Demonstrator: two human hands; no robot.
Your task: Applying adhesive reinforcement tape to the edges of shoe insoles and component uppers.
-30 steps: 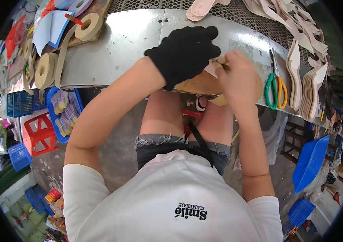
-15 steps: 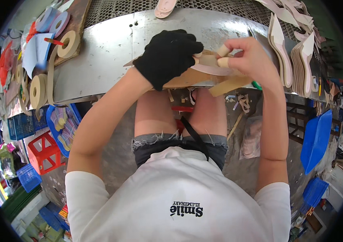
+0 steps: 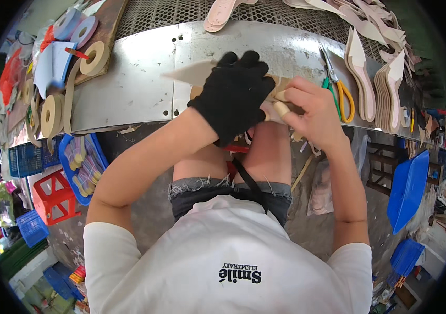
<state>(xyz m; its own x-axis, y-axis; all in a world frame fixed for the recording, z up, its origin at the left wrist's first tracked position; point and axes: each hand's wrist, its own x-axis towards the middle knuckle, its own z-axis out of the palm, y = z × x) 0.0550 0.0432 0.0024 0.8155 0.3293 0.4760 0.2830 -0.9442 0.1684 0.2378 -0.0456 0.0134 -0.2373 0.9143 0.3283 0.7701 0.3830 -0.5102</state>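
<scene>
My left hand [image 3: 236, 94], in a black knitted glove, is closed over a pale insole [image 3: 187, 72] whose pointed end sticks out to the left. Most of that insole is hidden beneath the glove. A brown board [image 3: 196, 92] shows partly under it, at the table's near edge. My right hand [image 3: 309, 110] is bare apart from pale finger covers on the thumb and a finger. Its fingertips press together at the insole's right part, beside the glove. Scissors [image 3: 343, 94] with green and yellow handles lie just right of my right hand.
Stacked insoles [image 3: 390, 94] stand at the table's right end, with loose pale pieces behind. More insoles [image 3: 218, 14] lie on the far mesh. Tape rolls [image 3: 51, 116] sit at the left. Below are a red stool [image 3: 55, 196] and a blue basin [image 3: 408, 191].
Both hands have come closer together, with the left hand moving right. The tan tape strip hanging from my right hand is out of sight. The insole's pointed end and the scissors show more plainly.
</scene>
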